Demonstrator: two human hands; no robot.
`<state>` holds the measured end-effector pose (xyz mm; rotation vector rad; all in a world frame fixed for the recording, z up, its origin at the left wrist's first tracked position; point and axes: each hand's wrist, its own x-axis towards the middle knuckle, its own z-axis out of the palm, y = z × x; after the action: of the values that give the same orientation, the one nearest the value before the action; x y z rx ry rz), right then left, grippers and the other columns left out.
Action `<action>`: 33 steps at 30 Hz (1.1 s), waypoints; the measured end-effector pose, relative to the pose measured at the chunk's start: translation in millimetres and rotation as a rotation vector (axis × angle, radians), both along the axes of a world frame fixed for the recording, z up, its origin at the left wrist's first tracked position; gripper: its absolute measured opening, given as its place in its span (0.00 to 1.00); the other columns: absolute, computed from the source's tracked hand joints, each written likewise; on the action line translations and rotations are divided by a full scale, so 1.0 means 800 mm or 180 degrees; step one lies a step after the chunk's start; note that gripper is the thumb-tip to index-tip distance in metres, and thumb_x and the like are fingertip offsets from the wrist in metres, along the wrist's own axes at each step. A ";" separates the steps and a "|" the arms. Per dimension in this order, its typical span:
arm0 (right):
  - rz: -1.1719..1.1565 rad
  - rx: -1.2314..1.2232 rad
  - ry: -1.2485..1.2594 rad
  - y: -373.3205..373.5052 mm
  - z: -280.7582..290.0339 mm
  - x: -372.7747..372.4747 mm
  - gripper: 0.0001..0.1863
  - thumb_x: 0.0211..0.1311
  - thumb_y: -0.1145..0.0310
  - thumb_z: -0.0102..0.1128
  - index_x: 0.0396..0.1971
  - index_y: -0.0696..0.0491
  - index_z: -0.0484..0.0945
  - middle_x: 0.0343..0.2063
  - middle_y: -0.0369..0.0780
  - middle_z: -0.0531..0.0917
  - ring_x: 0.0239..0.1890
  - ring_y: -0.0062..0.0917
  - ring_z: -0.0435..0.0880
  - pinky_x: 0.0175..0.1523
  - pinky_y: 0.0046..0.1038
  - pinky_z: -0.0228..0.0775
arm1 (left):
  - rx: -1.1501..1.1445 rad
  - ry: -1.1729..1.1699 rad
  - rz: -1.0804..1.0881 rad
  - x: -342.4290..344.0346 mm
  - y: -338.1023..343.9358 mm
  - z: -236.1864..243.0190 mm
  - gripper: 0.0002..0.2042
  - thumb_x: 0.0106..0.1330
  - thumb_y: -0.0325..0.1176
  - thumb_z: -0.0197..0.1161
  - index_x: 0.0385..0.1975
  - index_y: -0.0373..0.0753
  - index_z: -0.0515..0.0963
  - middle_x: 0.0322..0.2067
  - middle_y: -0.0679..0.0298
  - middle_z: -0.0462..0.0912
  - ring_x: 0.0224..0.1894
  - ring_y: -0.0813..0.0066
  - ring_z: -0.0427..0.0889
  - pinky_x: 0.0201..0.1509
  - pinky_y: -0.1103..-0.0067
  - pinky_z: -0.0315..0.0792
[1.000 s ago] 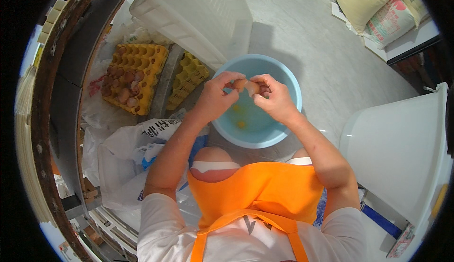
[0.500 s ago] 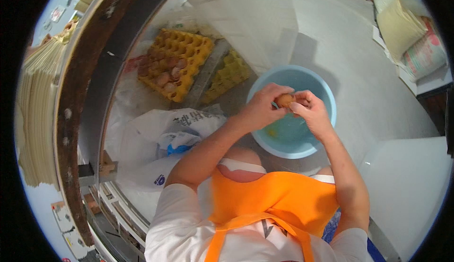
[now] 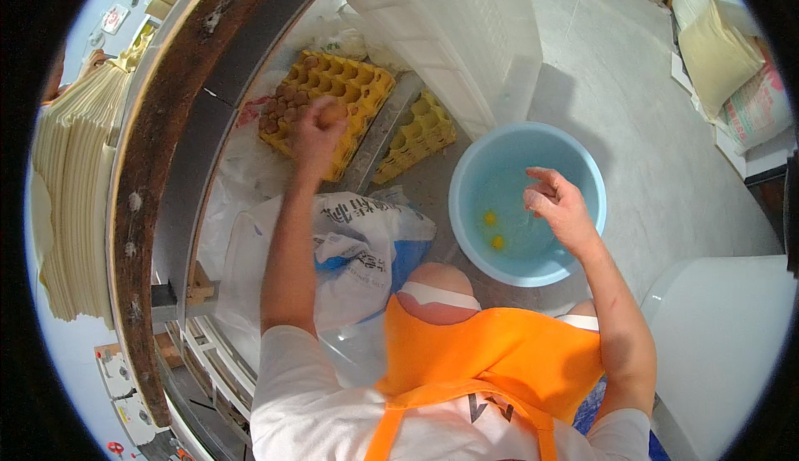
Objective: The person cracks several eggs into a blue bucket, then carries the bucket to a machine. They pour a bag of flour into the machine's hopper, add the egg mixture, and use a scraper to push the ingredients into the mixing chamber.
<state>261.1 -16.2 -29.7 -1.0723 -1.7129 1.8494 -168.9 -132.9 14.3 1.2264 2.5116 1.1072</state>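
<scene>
My left hand point(image 3: 315, 136) reaches over a yellow egg tray point(image 3: 354, 78), its fingers closed round what looks like a brown eggshell point(image 3: 333, 112). Whether the shell is whole is hard to make out. Brown rounded eggs or shells point(image 3: 283, 110) cluster on the tray's left side, beside that hand. Over a light blue basin point(image 3: 597, 203) hangs my right hand point(image 3: 559, 205), its fingers loosely bent and apart, with nothing seen in them. Two yellow yolks point(image 3: 493, 230) lie in the basin's left part.
A second yellow egg tray point(image 3: 419, 135) lies between the first tray and the basin. A printed plastic bag point(image 3: 358, 240) sits nearer me. Behind stands a translucent white crate point(image 3: 454, 37); a white tub point(image 3: 724, 336) is at right, and a brown-edged table point(image 3: 133, 211) curves along the left.
My hands have parted: both held a brown egg over the basin, and now the left is over the egg tray. The right stays above the basin. Two yolks now show plainly.
</scene>
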 end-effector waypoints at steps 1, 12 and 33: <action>-0.0067 0.0037 -0.0053 0.000 0.002 0.001 0.30 0.67 0.62 0.69 0.63 0.63 0.75 0.47 0.44 0.86 0.48 0.25 0.85 0.56 0.29 0.78 | -0.0150 0.0145 0.0399 -0.027 0.000 0.007 0.22 0.65 0.36 0.73 0.58 0.40 0.81 0.55 0.58 0.85 0.56 0.63 0.84 0.61 0.69 0.77; -0.0244 0.0242 0.0070 0.009 -0.018 0.013 0.27 0.70 0.61 0.66 0.62 0.62 0.76 0.47 0.43 0.86 0.48 0.26 0.86 0.58 0.29 0.77 | -0.1662 0.1445 0.0630 -0.211 0.004 -0.054 0.36 0.75 0.66 0.48 0.65 0.39 0.78 0.61 0.51 0.83 0.63 0.51 0.81 0.66 0.60 0.73; -0.1458 -0.0919 -0.0712 0.023 -0.126 0.161 0.36 0.74 0.35 0.54 0.63 0.52 0.76 0.54 0.36 0.82 0.55 0.24 0.79 0.58 0.36 0.73 | -0.0898 -0.3687 -0.0046 0.204 0.028 -0.168 0.41 0.77 0.72 0.39 0.68 0.40 0.74 0.61 0.57 0.81 0.63 0.62 0.79 0.67 0.67 0.72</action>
<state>390.1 2.1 -130.3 -1.6800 -1.1845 1.7523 -5.7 -110.2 -120.2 0.3127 1.6426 0.9750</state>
